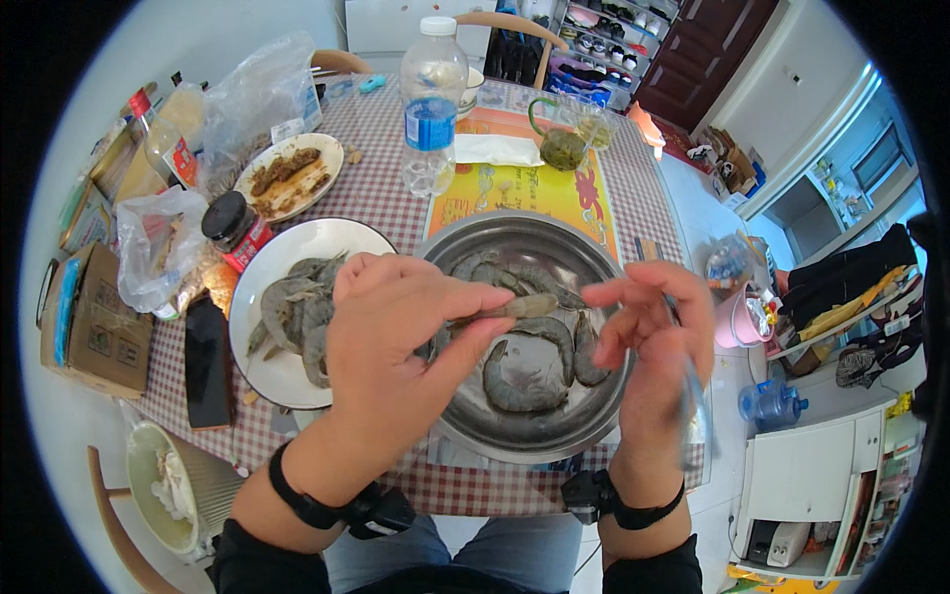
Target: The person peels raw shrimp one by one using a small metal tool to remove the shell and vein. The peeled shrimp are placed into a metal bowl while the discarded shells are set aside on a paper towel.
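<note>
My left hand [404, 338] pinches a raw shrimp [531, 305] between thumb and forefinger over a round steel basin [519, 449]. To the right of that shrimp is my right hand [653, 327], its fingers curled around a thin tool [694, 408] that is blurred, so its kind cannot be told. Several raw shrimp [531, 382] lie in the basin, some curled along its wall. A white dark-rimmed plate [249, 312] at the left bears a heap of grey shrimp [286, 308], partly hidden behind my left hand.
Behind the basin stand a plastic bottle [430, 111] and a green-handled glass pitcher [564, 145]. Left of the plate are a lidded jar [236, 230], a black phone [208, 364] and a cardboard box [100, 319]. A lined bin [174, 482] stands below the table's left edge.
</note>
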Demonstrator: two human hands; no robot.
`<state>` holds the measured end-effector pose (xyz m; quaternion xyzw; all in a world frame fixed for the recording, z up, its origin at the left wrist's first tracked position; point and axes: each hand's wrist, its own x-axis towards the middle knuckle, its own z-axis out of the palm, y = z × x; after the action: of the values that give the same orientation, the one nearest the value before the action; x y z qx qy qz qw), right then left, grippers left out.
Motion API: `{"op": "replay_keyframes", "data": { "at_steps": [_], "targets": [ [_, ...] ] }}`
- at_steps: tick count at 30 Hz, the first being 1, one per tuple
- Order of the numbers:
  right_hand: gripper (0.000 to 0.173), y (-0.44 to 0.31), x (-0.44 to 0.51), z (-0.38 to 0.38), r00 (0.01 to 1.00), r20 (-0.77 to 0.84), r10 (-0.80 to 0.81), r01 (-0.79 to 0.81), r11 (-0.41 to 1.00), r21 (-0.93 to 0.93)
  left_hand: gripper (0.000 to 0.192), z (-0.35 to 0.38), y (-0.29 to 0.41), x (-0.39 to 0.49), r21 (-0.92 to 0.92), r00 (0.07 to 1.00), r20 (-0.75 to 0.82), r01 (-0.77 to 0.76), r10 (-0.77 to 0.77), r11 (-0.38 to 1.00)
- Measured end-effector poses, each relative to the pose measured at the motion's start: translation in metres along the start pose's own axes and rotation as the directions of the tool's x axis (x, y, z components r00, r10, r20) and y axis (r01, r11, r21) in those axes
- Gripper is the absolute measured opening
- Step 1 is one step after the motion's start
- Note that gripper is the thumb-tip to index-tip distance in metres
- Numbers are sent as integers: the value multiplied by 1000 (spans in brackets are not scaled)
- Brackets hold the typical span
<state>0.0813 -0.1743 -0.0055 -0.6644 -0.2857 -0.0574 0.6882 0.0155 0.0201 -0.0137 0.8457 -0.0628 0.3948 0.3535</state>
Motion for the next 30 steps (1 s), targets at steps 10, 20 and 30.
{"op": "replay_keyframes", "data": {
  "at_steps": [10, 20, 30],
  "targets": [
    [37, -15, -18, 4, 975, 153, -159, 151, 987, 63, 23, -1, 6, -3, -42, 999, -26, -31, 30, 999],
    [36, -8, -13, 10, 931, 179, -317, 346, 925, -161, 23, -2, 4, -4, -137, 998, -62, -20, 12, 990],
    [32, -12, -20, 13, 933, 181, -311, 347, 911, -223, 22, -7, 6, -4, -115, 999, -41, -21, 16, 993]
  ]
}}
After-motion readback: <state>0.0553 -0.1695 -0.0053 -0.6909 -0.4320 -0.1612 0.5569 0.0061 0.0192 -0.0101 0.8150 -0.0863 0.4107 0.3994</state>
